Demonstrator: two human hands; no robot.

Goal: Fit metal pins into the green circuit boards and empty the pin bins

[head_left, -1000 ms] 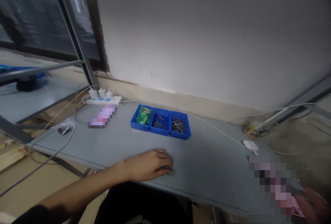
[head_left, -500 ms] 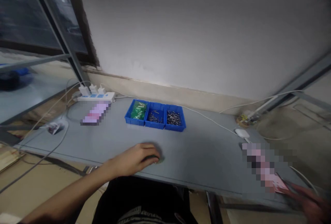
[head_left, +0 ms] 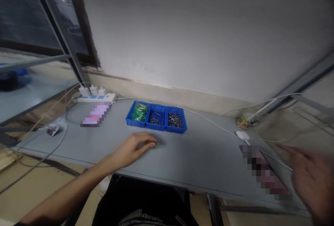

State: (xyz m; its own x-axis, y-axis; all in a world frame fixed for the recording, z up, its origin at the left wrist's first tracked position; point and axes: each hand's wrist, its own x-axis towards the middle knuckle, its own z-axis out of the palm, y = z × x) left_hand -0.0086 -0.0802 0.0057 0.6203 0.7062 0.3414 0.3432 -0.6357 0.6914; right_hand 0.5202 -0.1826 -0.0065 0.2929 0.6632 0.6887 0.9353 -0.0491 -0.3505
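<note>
Curled forward, the left grip (head_left: 134,146) has its fingertips (head_left: 152,143) at a small green object (head_left: 158,145) on the worktop, but the fingers hide part of it, and whether they hold it or only touch it cannot be made out. Well off to that grip's right, the right grip (head_left: 311,180) stands open with its fingers spread, blurred and cut off by the picture's edge. A pale wall (head_left: 208,34) rises behind the grey worktop (head_left: 203,170), which runs between both grips. Beyond the left grip, and close to it, sits a blue three-compartment tray (head_left: 156,117): green packets fill the compartment on the left, while short metal pieces lie in the middle one and longer metal pieces in the one on the right. Farther left of the grip are a white power strip (head_left: 96,98) with plugs in it and a pixelated item (head_left: 95,115) that cannot be identified. Just beside the right grip lies a second pixelated item (head_left: 263,172), also unreadable, with a white computer mouse (head_left: 242,135) beyond it. What is visible of the green object is a low, rough-looking patch, too blurred to identify.
</note>
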